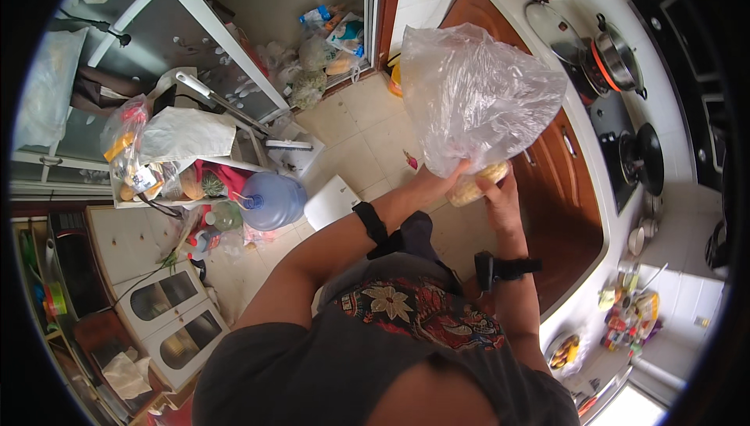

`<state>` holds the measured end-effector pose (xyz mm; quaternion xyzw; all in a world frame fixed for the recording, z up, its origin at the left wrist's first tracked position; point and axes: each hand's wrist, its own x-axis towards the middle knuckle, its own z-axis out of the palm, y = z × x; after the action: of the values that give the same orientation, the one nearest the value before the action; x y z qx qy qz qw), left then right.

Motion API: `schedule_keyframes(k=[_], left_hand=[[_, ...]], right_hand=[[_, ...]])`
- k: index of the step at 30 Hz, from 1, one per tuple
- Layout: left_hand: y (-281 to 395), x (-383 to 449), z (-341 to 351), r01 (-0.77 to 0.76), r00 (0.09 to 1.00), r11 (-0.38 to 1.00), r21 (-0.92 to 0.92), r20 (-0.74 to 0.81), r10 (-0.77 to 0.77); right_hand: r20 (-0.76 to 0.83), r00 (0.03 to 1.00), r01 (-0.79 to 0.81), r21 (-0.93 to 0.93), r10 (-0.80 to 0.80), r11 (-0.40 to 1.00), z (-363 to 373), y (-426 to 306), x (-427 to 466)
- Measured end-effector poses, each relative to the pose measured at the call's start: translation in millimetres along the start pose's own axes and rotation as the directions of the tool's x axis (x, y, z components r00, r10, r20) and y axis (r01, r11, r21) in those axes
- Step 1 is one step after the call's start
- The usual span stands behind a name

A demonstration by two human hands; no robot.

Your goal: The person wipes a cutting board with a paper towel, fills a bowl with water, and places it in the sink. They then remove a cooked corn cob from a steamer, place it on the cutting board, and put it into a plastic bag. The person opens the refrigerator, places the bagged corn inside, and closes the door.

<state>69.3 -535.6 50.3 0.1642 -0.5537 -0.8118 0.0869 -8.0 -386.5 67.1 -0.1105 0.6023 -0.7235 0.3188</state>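
A large, crinkled clear plastic bag [483,98] puffs out in front of me, above the tiled floor and beside the brown cabinets. My left hand [450,173] grips its lower end, and the film covers some of those fingers. Just below the bag, my right hand [502,200] holds a small clear pack of pale yellow food [467,191], thumb across its side. What the food is, I cannot tell. The two hands are close together, and the pack sits between them. Whether the pack touches the bag's mouth is hidden.
To the right, a white countertop [599,215] carries a steel pot [615,54] and a black pan [649,158]. A blue water jug [274,200] and a white stool [331,202] stand at left. Filled bags [319,51] lie by the doorway.
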Motion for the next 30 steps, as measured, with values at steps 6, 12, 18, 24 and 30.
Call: schedule_keyframes(k=[6,12,18,24,30], left_hand=[[-32,106,-4,0.304,0.856,0.931,-0.203,-0.372,-0.360],[20,157,-26,-0.015,0.807,0.642,0.767,-0.370,0.461],[73,219,-71,-0.147,0.989,0.873,0.466,0.086,0.120],[48,233,-117,0.150,0.981,0.760,-0.633,0.193,-0.032],[56,240,-217,0.076,0.976,0.872,-0.483,0.215,0.034]], right_hand=[[0.470,0.795,0.601,-0.697,-0.383,0.392,-12,-30,106],[0.480,0.825,-0.128,-0.353,0.297,0.927,-51,-36,200],[0.776,0.571,-0.658,0.237,0.268,0.715,-52,-20,266],[0.682,0.687,-0.710,0.557,0.250,0.431,43,-29,310],[0.643,0.724,-0.676,0.590,0.249,0.441,130,-32,377]])
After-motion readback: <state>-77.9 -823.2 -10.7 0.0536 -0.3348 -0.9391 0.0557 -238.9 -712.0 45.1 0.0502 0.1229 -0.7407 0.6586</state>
